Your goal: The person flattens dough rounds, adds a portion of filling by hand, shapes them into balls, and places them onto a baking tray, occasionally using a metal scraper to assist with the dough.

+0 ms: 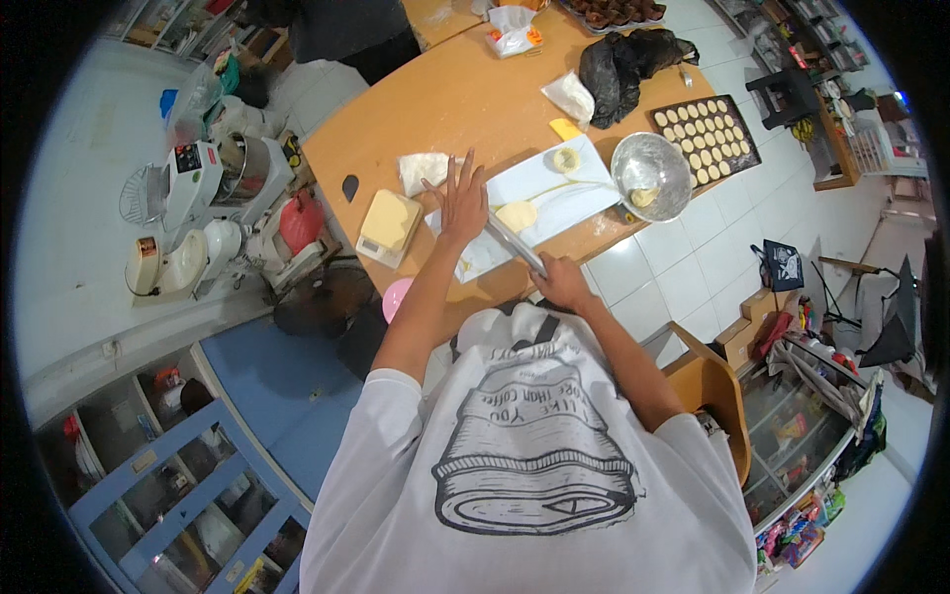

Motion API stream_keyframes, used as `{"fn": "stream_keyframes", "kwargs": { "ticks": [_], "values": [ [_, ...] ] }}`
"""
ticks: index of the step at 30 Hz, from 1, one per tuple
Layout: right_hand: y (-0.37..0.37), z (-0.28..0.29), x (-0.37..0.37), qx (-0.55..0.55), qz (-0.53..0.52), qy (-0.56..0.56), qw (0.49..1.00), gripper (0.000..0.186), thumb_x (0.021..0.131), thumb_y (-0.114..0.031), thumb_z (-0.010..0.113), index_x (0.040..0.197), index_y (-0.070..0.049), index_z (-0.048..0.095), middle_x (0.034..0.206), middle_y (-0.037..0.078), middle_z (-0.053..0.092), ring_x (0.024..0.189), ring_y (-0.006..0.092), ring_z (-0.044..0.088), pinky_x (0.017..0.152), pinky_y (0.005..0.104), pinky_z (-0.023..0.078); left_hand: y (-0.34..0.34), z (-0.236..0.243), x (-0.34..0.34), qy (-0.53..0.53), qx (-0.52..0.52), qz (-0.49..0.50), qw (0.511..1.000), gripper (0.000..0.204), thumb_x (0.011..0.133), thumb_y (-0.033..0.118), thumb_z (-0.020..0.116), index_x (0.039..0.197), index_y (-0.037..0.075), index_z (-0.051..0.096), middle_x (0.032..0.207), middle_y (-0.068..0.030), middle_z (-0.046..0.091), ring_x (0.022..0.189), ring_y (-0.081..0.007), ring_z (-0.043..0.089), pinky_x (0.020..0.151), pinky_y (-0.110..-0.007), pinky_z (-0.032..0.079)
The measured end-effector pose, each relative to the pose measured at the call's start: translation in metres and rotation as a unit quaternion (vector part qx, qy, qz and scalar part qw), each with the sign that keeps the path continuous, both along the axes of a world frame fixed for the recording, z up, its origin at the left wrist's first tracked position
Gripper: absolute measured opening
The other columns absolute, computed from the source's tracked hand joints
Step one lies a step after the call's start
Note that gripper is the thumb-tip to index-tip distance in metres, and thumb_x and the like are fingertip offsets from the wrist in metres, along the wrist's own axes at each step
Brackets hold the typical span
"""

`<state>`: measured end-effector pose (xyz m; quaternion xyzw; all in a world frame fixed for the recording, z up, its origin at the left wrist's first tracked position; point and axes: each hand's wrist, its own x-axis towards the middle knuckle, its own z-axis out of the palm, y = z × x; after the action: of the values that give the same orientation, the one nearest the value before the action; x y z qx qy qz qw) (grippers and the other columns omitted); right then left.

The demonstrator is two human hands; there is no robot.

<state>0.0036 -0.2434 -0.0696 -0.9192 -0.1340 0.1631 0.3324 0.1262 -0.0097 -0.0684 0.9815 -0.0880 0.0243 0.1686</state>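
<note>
My left hand (457, 206) has its fingers spread over the upper end of a metal rolling pin (510, 241). My right hand (562, 280) grips the pin's near end. Beside the pin a flattened, pale dough disc (520, 215) lies on a white sheet (583, 219). A pale ring-shaped item (566, 158) sits toward the sheet's far edge. A steel bowl (650, 158) holding yellow dough (645, 196) stands to the right. At the left are a cream scale (391, 223) and a white bag (421, 174); a small dark flat piece (349, 187) lies farther left.
A tray of dough rounds (712, 116), a black plastic bag (609, 79) and white packets (572, 97) occupy the wooden table (435, 99). Mixers (188, 238) stand along the left wall. A wooden chair (698, 371) is close at my right, with shelving (792, 436) beyond.
</note>
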Motion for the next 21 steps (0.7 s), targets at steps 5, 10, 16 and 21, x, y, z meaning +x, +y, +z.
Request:
{"fn": "stream_keyframes", "kwargs": {
  "ticks": [5,10,16,21],
  "values": [
    [0.000,0.012,-0.004,0.035,-0.072,-0.022,0.997,0.033,0.089,-0.027,0.071,0.105,-0.006,0.050,0.084,0.020,0.069,0.075,0.0434,0.068,0.066,0.0531,0.054,-0.032,0.008,0.027,-0.044,0.045,-0.040,0.997,0.045,0.104,0.029,0.043,0.144,0.011,0.053,0.166,-0.0045,0.027,0.155,-0.0300,0.016,0.106,-0.085,-0.004],
    [0.013,0.020,-0.003,-0.031,-0.114,-0.031,0.993,0.031,0.092,-0.033,0.067,0.099,-0.005,0.056,0.084,0.021,0.069,0.076,0.0436,0.068,0.066,0.0532,0.055,-0.060,0.003,0.052,-0.043,0.040,-0.057,0.997,0.050,0.105,0.037,0.039,0.146,0.011,0.051,0.164,-0.0067,0.030,0.155,-0.0295,0.019,0.107,-0.085,-0.003],
    [0.010,0.000,0.005,-0.028,-0.223,0.135,0.965,0.028,0.088,-0.027,0.069,0.081,-0.001,0.061,0.065,0.021,0.064,0.071,0.0419,0.069,0.066,0.0508,0.055,-0.090,0.007,0.067,-0.039,0.077,-0.064,0.994,0.052,0.106,0.043,0.038,0.141,0.008,0.055,0.155,-0.0114,0.045,0.151,-0.0300,0.028,0.112,-0.080,0.001],
    [-0.016,-0.023,0.021,0.234,-0.194,0.405,0.862,0.039,0.090,-0.031,0.071,0.067,-0.009,0.050,0.052,0.005,0.049,0.045,0.0177,0.052,0.042,0.0340,0.040,-0.083,0.005,0.078,0.015,-0.179,-0.122,0.976,0.046,0.104,0.039,0.045,0.133,0.006,0.061,0.140,-0.0146,0.057,0.146,-0.0310,0.037,0.118,-0.072,0.007]
  ]
}}
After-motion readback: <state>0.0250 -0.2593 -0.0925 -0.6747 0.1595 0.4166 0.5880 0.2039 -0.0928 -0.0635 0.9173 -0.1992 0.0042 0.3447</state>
